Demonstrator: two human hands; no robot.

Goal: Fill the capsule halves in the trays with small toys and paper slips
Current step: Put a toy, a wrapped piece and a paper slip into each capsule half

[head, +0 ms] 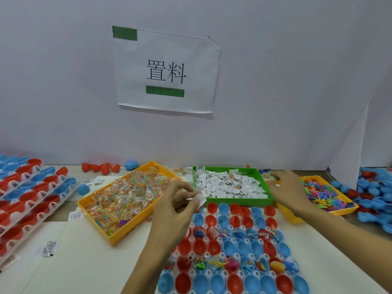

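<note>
Left hand (pixel 178 206) pinched small white paper slip (pixel 198 200) over white egg-cup capsule tray (pixel 212 272) at bench's near edge, right hand (pixel 286 187) blurred, grip indeterminable; slip risked fluttering beside red cup.

capsule halves (pixel 235 284): glossy plastic | slips (pixel 229 185): matt paper | green tray (pixel 233 201): smooth plastic

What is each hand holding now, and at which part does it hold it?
The left hand pinches a white paper slip at its near edge. The right hand is blurred; whether it holds anything cannot be told.
</note>
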